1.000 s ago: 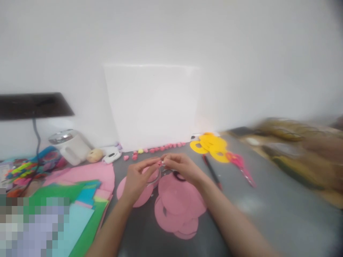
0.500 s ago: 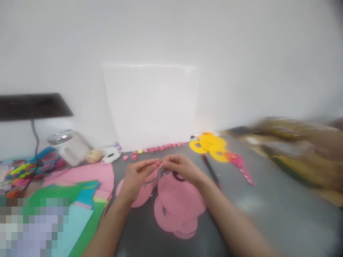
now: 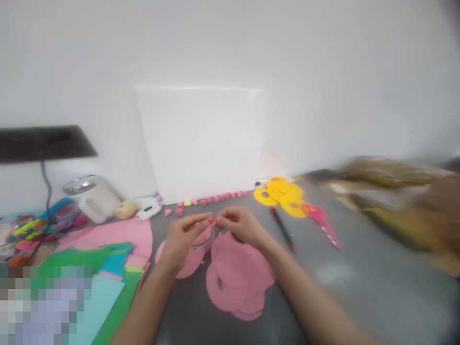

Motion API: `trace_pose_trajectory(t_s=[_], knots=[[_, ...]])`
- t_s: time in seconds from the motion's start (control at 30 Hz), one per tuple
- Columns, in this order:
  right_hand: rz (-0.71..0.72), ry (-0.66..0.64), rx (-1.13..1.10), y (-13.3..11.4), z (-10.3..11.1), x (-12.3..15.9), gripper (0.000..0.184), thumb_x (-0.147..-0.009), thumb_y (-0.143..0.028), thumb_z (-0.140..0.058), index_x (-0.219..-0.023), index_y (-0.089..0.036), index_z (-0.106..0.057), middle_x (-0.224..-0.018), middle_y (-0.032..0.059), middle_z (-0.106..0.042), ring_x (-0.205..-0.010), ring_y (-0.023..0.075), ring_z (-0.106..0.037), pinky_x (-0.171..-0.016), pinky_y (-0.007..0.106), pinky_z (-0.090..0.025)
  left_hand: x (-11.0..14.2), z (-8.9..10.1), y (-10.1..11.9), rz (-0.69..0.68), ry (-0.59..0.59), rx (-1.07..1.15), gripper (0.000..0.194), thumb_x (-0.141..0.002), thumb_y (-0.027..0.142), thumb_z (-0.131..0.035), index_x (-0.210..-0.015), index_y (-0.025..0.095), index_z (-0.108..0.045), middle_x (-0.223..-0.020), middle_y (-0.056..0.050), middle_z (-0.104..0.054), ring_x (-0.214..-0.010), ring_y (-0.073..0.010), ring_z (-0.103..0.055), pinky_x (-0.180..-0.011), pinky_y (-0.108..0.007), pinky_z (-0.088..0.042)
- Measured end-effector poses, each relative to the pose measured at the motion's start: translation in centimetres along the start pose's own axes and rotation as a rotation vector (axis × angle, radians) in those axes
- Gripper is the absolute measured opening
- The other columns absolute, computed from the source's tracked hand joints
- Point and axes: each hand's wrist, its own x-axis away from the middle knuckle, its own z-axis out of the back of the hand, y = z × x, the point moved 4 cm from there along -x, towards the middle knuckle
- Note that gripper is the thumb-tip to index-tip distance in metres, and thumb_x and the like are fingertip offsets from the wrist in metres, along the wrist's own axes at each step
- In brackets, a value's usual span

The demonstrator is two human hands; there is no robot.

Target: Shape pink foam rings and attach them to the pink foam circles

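Observation:
My left hand (image 3: 183, 239) is closed, with thumb and forefinger pinching a small pink curled piece (image 3: 211, 220) over the desk. Just to its right, my right hand (image 3: 240, 224) is also in a pinch, its fingertips close beside that piece; what they hold is too small to make out. Below the fingers sits a round pink thing with a pale rim (image 3: 206, 239), partly hidden by my left hand. A pink paper disc (image 3: 190, 263) lies under my left hand. Overlapping pink paper rings and discs (image 3: 237, 273) are spread below my right hand.
Yellow paper rings (image 3: 280, 191), pink scissors (image 3: 323, 225) and a dark pen (image 3: 283, 230) lie to the right. A row of small pink pieces (image 3: 219, 197) runs along the wall. Coloured paper sheets (image 3: 82, 258) and a white appliance (image 3: 98, 201) are at left.
My hands have drawn slightly apart at the fingertips, and the pink piece has shifted a little left with my left hand. The things on the desk stay put.

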Motion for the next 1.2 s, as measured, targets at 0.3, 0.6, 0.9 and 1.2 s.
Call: trace_pose_trajectory(t_s=[0.3, 0.6, 0.9, 1.2], knots=[[0.033, 0.095, -0.022, 0.1, -0.2, 0.0, 0.019, -0.070, -0.032, -0.066, -0.063, -0.016, -0.058, -0.062, 0.0007, -0.062, -0.057, 0.0115, -0.056, -0.054, 0.023, -0.044, -0.2, -0.1, -0.7, 0.021, 0.014, 0.035, 0.028, -0.064, 0.033, -0.075, -0.088, 0.018, -0.074, -0.093, -0.008, -0.074, -0.093, -0.0237, -0.066, -0.086, -0.033, -0.051], [-0.074, 0.042, -0.340, 0.1, -0.1, 0.0, 0.033, -0.056, -0.040, -0.078, -0.064, -0.015, -0.058, -0.058, 0.0012, -0.065, -0.056, 0.0136, -0.063, -0.060, 0.028, -0.051, 0.3, -0.3, 0.1, -0.141, 0.040, -0.198, 0.022, -0.071, 0.036, -0.069, -0.087, 0.022, -0.074, -0.095, -0.004, -0.074, -0.091, -0.0210, -0.066, -0.083, -0.030, -0.052], [-0.088, -0.001, -0.413, 0.8, -0.2, -0.1, 0.032, -0.059, -0.039, -0.078, -0.070, -0.014, -0.061, -0.061, 0.0016, -0.067, -0.060, 0.0132, -0.065, -0.062, 0.027, -0.052, 0.7, -0.8, 0.9, -0.220, 0.060, -0.246, 0.019, -0.073, 0.034, -0.066, -0.084, 0.021, -0.074, -0.093, -0.005, -0.073, -0.087, -0.0215, -0.066, -0.079, -0.030, -0.053], [-0.058, 0.003, -0.401, 0.3, -0.3, 0.0, 0.030, -0.060, -0.037, -0.077, -0.069, -0.015, -0.059, -0.061, -0.0004, -0.064, -0.059, 0.0111, -0.061, -0.063, 0.026, -0.051, 0.7, -0.9, 0.8, -0.180, 0.054, -0.191, 0.018, -0.072, 0.034, -0.068, -0.084, 0.021, -0.073, -0.089, -0.004, -0.073, -0.083, -0.0200, -0.065, -0.076, -0.027, -0.053]])
